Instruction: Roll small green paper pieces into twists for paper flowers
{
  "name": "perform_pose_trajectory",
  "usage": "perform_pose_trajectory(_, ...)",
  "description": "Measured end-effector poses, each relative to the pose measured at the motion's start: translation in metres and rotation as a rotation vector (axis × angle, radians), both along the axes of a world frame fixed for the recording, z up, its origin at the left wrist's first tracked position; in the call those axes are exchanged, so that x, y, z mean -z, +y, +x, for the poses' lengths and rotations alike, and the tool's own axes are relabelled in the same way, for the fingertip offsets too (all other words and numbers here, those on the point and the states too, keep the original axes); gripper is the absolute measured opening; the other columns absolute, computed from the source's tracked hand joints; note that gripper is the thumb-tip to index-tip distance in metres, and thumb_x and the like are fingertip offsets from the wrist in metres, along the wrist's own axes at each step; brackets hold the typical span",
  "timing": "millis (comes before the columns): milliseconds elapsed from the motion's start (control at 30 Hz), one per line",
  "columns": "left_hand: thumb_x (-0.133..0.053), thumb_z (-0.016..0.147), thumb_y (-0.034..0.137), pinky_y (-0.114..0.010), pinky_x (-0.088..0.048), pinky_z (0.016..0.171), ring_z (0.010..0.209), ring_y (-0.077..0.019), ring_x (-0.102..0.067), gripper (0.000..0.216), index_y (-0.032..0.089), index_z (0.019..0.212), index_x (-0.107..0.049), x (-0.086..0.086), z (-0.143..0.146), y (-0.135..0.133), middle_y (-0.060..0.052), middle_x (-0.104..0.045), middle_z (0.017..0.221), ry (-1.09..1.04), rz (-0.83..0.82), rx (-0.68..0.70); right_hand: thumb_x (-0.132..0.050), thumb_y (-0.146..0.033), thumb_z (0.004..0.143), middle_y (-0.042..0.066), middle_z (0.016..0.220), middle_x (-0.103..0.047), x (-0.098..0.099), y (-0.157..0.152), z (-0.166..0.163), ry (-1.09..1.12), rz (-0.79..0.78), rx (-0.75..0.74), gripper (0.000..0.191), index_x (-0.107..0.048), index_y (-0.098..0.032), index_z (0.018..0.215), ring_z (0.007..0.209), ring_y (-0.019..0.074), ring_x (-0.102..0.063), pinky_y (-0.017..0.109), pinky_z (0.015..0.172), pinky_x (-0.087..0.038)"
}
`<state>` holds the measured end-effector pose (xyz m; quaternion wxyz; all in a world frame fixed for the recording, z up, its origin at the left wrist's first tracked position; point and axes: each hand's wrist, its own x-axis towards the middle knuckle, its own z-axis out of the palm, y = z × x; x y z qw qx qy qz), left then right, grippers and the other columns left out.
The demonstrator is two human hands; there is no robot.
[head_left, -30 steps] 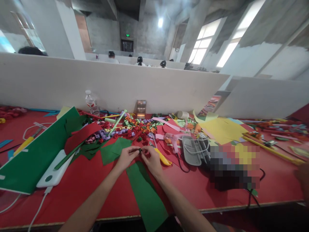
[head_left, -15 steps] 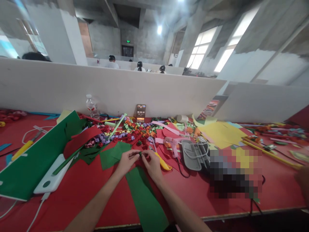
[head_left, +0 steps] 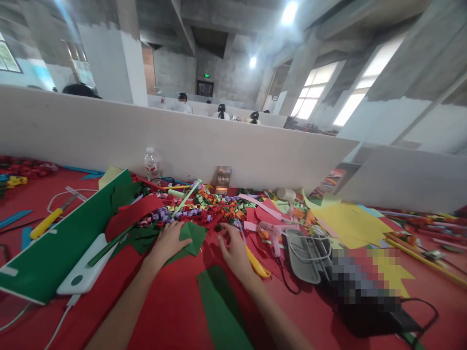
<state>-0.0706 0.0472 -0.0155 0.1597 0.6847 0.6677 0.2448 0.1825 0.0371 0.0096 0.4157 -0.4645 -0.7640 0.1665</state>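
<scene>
My left hand [head_left: 168,244] lies over the near-left edge of folded green paper [head_left: 196,239]. Its thumb stretches across the sheet while the other fingers reach forward, apart from the thumb. To the right, my right hand [head_left: 233,250] hovers above the red surface with thumb and fingers apart and nothing visible between them. Just beyond its fingertips is the heap of small curled paper pieces [head_left: 204,209] in red, purple, orange and green. A long green paper strip [head_left: 222,306] runs between my forearms toward the near edge.
On the left stand a green board [head_left: 73,243] and a white power strip [head_left: 83,267]. To the right are a yellow-handled tool [head_left: 259,265], a pink glue gun [head_left: 274,233] and a grey tray [head_left: 302,257]. A water bottle [head_left: 151,163] and phone [head_left: 223,180] stand by the white partition [head_left: 255,150].
My hands have parted from a pinch around a small dark green piece. The left moved left onto the green paper; the right opened. The view has shifted slightly.
</scene>
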Motion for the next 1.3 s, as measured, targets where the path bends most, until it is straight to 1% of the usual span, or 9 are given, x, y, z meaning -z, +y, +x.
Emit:
perform_pose_trajectory(100, -0.075, 0.065, 0.039, -0.043, -0.039, 0.095, 0.121, -0.0358, -0.048, 0.065, 0.021, 0.124, -0.055, 0.007, 0.008, 0.006, -0.014, -0.058, 0.123, 0.023, -0.029, 0.004, -0.048, -0.019, 0.092, 0.007, 0.102, -0.063, 0.007, -0.014, -0.013, -0.064, -0.065, -0.121, 0.025, -0.059, -0.021, 0.114, 0.091, 0.0202, -0.061, 0.031, 0.081, -0.049)
perform_pose_trajectory(233, -0.080, 0.057, 0.028, -0.039, -0.043, 0.088, 0.105, -0.0322, -0.056, 0.071, 0.021, 0.124, -0.056, 0.014, 0.007, 0.012, -0.011, -0.063, 0.107, -0.253, 0.060, 0.026, -0.051, -0.015, 0.088, 0.009, 0.118, -0.060, 0.009, -0.002, -0.031, -0.146, -0.106, -0.167, 0.036, -0.054, -0.023, 0.123, 0.105, 0.0228, -0.059, 0.034, 0.088, -0.049)
perform_pose_trajectory(367, -0.071, 0.067, 0.025, -0.034, -0.046, 0.077, 0.079, -0.0240, -0.060, 0.037, 0.019, 0.103, -0.068, 0.011, 0.000, 0.012, -0.004, -0.067, 0.083, -0.524, 0.149, 0.039, -0.057, -0.017, 0.085, 0.010, 0.128, -0.055, 0.007, 0.011, -0.043, -0.170, -0.087, -0.139, 0.046, -0.049, -0.025, 0.130, 0.113, 0.0250, -0.057, 0.035, 0.088, -0.050)
perform_pose_trajectory(467, -0.066, 0.075, 0.035, -0.033, -0.048, 0.076, 0.079, -0.0241, -0.062, 0.020, 0.018, 0.084, -0.070, 0.001, 0.001, 0.008, -0.005, -0.069, 0.080, -0.677, 0.126, 0.083, -0.060, -0.022, 0.084, 0.011, 0.131, -0.053, 0.005, 0.010, -0.041, -0.092, -0.074, -0.102, 0.051, -0.047, -0.024, 0.134, 0.118, 0.0265, -0.054, 0.038, 0.093, -0.048)
perform_pose_trajectory(633, -0.063, 0.081, 0.045, -0.029, -0.050, 0.066, 0.073, -0.0209, -0.066, 0.038, 0.018, 0.107, -0.061, -0.007, 0.024, -0.010, -0.005, -0.070, 0.082, -1.024, -0.044, 0.172, -0.059, -0.032, 0.087, 0.011, 0.113, -0.064, 0.013, -0.007, -0.024, 0.251, -0.238, -0.079, 0.051, -0.044, -0.021, 0.134, 0.089, 0.0223, -0.066, 0.034, 0.074, -0.055)
perform_pose_trajectory(733, -0.062, 0.082, 0.045, -0.022, -0.041, 0.050, 0.049, -0.0130, -0.055, 0.049, 0.021, 0.124, -0.052, -0.004, 0.040, -0.019, 0.005, -0.058, 0.059, -1.034, -0.047, 0.151, -0.057, -0.037, 0.087, 0.006, 0.091, -0.070, 0.023, -0.013, -0.015, 0.528, -0.389, -0.208, 0.048, -0.045, -0.020, 0.131, 0.081, 0.0213, -0.068, 0.033, 0.070, -0.056)
perform_pose_trajectory(833, -0.065, 0.080, 0.044, -0.022, -0.041, 0.049, 0.048, -0.0135, -0.056, 0.057, 0.019, 0.128, -0.050, 0.001, 0.050, -0.024, 0.006, -0.057, 0.056, -1.044, -0.072, 0.154, -0.066, -0.041, 0.080, 0.000, 0.072, -0.067, 0.030, -0.009, -0.005, 0.658, -0.395, -0.144, 0.047, -0.053, -0.018, 0.120, 0.069, 0.0191, -0.065, 0.031, 0.065, -0.054)
perform_pose_trajectory(1033, -0.069, 0.075, 0.049, -0.030, -0.050, 0.064, 0.067, -0.0209, -0.066, 0.047, 0.015, 0.108, -0.063, 0.008, 0.063, -0.027, -0.003, -0.069, 0.070, -1.060, -0.135, 0.126, -0.071, -0.041, 0.077, -0.001, 0.066, -0.063, 0.033, 0.000, 0.009, 0.763, -0.411, -0.075, 0.040, -0.058, -0.017, 0.106, 0.061, 0.0162, -0.060, 0.027, 0.060, -0.051)
perform_pose_trajectory(1300, -0.068, 0.074, 0.050, -0.023, -0.041, 0.056, 0.060, -0.0151, -0.056, 0.035, 0.016, 0.074, -0.064, 0.022, 0.065, -0.025, 0.002, -0.060, 0.061, -0.985, -0.010, 0.042, -0.065, -0.046, 0.081, 0.003, 0.075, -0.066, 0.027, -0.004, 0.011, 0.650, -0.409, -0.177, 0.030, -0.065, -0.017, 0.087, 0.067, 0.0180, -0.061, 0.027, 0.060, -0.049)
